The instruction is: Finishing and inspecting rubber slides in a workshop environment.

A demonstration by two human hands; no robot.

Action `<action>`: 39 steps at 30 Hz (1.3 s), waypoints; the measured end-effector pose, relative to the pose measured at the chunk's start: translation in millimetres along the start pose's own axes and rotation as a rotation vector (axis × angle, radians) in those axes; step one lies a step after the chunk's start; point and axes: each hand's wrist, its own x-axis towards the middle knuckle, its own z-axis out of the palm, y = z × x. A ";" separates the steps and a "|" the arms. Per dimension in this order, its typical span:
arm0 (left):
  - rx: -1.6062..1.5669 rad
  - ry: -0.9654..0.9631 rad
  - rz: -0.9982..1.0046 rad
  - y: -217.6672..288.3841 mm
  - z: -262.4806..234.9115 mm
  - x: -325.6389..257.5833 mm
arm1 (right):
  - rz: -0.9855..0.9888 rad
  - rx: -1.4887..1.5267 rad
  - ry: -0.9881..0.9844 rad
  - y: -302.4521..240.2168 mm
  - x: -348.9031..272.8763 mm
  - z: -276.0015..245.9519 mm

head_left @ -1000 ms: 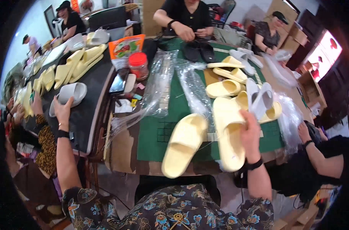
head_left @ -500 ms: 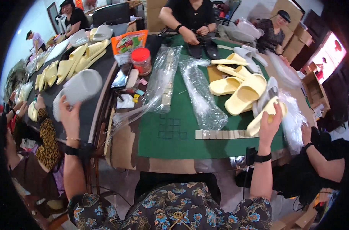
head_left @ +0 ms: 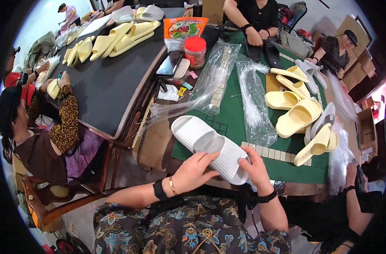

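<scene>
A light grey slide slipper (head_left: 229,158), with a ribbed surface at one end, is held low over the table's front edge. My left hand (head_left: 197,169) pinches its near side around the middle. My right hand (head_left: 257,167) grips the right end, thumb on top and fingers around the edge. Whether a second slipper lies beneath cannot be made out. Nearest to my right hand is a yellow slipper (head_left: 313,146) leaning at the right of the green mat (head_left: 227,122). Several more yellow slippers (head_left: 299,118) lie behind it, with a grey slipper (head_left: 326,116) among them.
Clear plastic bags (head_left: 256,101) lie on the mat. A red-lidded jar (head_left: 195,53), a phone (head_left: 170,63) and an orange packet (head_left: 184,31) stand at the left edge. A dark table (head_left: 104,84) with yellow slippers (head_left: 133,38) is further left. Co-workers sit left, right and opposite.
The view has turned left. My left hand has brought the grey slipper from the dark table to in front of me. My right hand has left the yellow slipper and now holds the grey one.
</scene>
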 end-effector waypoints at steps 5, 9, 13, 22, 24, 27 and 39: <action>0.335 0.256 0.063 -29.6 -15.8 14.1 | 0.116 0.069 0.074 6.6 -18.4 -23.9; 0.181 0.152 -0.139 -58.1 -12.1 16.8 | 0.074 0.035 0.083 4.0 -27.8 -29.4; 0.174 0.111 -0.236 -51.7 -9.1 25.6 | 0.083 0.018 0.122 1.6 -44.9 -39.2; 0.220 0.219 -0.088 -37.8 -8.4 21.1 | -0.081 0.316 0.508 -4.4 -87.1 -68.7; -0.124 0.069 -0.106 -26.6 -8.6 6.7 | -0.082 0.318 0.469 -4.0 -78.5 -35.8; -0.477 -0.099 -0.214 -9.8 -8.5 -9.2 | -0.013 0.313 0.321 6.7 -59.9 22.2; -0.512 0.026 -0.363 -54.6 -54.2 -48.1 | -0.143 0.010 0.229 18.2 -26.1 35.5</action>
